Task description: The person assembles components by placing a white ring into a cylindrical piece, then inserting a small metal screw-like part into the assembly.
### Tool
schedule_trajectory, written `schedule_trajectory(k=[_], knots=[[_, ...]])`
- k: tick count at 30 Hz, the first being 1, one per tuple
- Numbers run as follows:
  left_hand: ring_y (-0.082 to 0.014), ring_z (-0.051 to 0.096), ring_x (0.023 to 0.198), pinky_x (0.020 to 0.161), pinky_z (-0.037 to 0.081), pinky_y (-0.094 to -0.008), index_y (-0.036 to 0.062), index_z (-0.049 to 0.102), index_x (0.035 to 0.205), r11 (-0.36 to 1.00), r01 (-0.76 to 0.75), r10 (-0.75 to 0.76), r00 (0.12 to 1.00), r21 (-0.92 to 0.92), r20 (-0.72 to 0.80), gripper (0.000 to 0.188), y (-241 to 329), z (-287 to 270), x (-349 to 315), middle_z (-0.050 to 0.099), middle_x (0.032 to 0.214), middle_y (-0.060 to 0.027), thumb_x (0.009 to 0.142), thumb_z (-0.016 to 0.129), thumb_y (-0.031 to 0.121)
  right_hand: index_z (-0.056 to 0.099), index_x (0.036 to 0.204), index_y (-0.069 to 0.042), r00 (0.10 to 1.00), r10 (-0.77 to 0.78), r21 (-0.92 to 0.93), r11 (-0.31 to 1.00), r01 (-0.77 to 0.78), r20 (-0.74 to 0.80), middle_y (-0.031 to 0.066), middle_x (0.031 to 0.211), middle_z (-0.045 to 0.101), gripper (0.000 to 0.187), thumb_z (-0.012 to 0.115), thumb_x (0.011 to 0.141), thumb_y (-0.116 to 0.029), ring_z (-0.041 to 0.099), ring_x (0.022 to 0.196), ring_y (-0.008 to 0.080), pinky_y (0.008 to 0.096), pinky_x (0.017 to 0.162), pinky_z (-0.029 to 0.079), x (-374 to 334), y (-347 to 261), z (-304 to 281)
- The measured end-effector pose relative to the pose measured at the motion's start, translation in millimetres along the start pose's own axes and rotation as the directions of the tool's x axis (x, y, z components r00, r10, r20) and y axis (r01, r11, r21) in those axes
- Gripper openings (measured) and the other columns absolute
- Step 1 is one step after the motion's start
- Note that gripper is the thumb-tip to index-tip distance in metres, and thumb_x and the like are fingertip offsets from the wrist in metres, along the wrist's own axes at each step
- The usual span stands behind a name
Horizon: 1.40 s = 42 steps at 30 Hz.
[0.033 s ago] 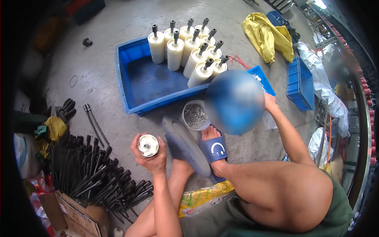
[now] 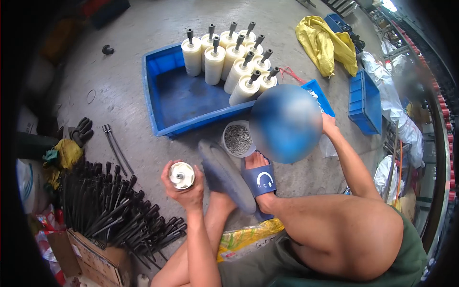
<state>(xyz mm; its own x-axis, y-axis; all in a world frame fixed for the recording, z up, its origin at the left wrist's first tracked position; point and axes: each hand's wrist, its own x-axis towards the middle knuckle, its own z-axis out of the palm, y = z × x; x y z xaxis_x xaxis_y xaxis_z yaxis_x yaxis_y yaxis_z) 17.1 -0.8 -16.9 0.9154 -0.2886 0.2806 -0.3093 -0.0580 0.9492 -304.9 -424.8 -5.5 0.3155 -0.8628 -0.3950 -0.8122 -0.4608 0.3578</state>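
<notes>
My left hand (image 2: 192,196) grips a white cylinder (image 2: 182,175) by its sides, its round end turned up with a small metal stud in the middle. My right hand (image 2: 328,122) reaches to a small blue tray (image 2: 324,101) with little white pieces in it; a blurred round patch hides most of its fingers. Beyond my feet, a large blue bin (image 2: 165,129) carries several upright white cylinders (image 2: 214,67), each with a black rod end sticking out of its top. Between the bin and my feet stands a white tub (image 2: 250,151) of small metal pins or screws.
At left lies a heap of black rods (image 2: 110,205), beside a cardboard box (image 2: 95,260) and a dark glove (image 2: 82,131). Two loose rods (image 2: 116,150) rest on the floor. Toward the right are a yellow sack (image 2: 318,45), a blue crate (image 2: 364,105) and white bags (image 2: 389,112).
</notes>
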Motion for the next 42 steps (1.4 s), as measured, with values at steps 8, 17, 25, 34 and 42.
schedule_trajectory(k=[8,17,25,34,42], knots=[[-0.0203,0.072,0.095,0.088,0.059,-0.0343,0.0032,0.059,0.128,0.998,-0.052,0.050,0.998,0.029,0.046,0.060,0,3,-1,0.073,0.109,-0.0108,0.077,0.091,0.008,0.081,0.102,-0.005,0.997,-0.066,-0.019,0.998,0.067,0.049,0.0233,0.114,0.077,0.026,0.076,0.080,-0.018,0.074,0.107,0.0416,0.0495,0.092,0.061,24,25,7],[-0.0207,0.072,0.094,0.088,0.059,-0.0345,0.0031,0.060,0.126,0.996,-0.060,0.056,0.996,0.068,0.066,0.060,7,-5,-7,0.073,0.107,-0.0104,0.075,0.090,0.006,0.077,0.100,-0.001,0.744,-0.497,0.836,0.064,0.544,-0.447,0.0039,0.084,0.074,0.014,0.080,0.089,-0.009,0.067,0.077,0.0103,0.0290,0.071,0.056,-135,-204,-146],[-0.0322,0.071,0.109,0.096,0.055,-0.0432,0.0034,0.064,0.126,0.987,-0.088,0.073,0.990,0.131,0.117,0.063,13,15,-9,0.071,0.119,-0.0162,0.072,0.091,0.022,0.072,0.095,-0.010,0.123,-0.610,0.296,-0.192,0.936,-0.783,0.0084,0.090,0.070,0.018,0.079,0.079,-0.007,0.071,0.083,0.0332,0.0433,0.072,0.059,-185,-292,-159],[-0.0274,0.072,0.105,0.093,0.057,-0.0401,0.0041,0.062,0.130,0.998,-0.037,0.032,0.995,0.055,0.096,0.069,3,8,-9,0.072,0.116,-0.0143,0.072,0.095,0.023,0.070,0.101,-0.010,0.148,-0.589,0.350,-0.246,0.904,-0.794,0.0089,0.089,0.070,0.021,0.078,0.082,-0.011,0.071,0.081,0.0362,0.0456,0.068,0.058,-182,-291,-160],[-0.0238,0.067,0.111,0.099,0.053,-0.0371,0.0032,0.060,0.131,0.998,0.015,-0.013,0.999,-0.053,0.048,0.068,-6,11,-10,0.067,0.122,-0.0113,0.073,0.093,0.017,0.071,0.100,-0.010,0.191,-0.478,0.351,-0.271,0.896,-0.857,0.0083,0.090,0.070,0.021,0.082,0.082,-0.012,0.071,0.084,0.0323,0.0437,0.072,0.059,-183,-304,-145]])
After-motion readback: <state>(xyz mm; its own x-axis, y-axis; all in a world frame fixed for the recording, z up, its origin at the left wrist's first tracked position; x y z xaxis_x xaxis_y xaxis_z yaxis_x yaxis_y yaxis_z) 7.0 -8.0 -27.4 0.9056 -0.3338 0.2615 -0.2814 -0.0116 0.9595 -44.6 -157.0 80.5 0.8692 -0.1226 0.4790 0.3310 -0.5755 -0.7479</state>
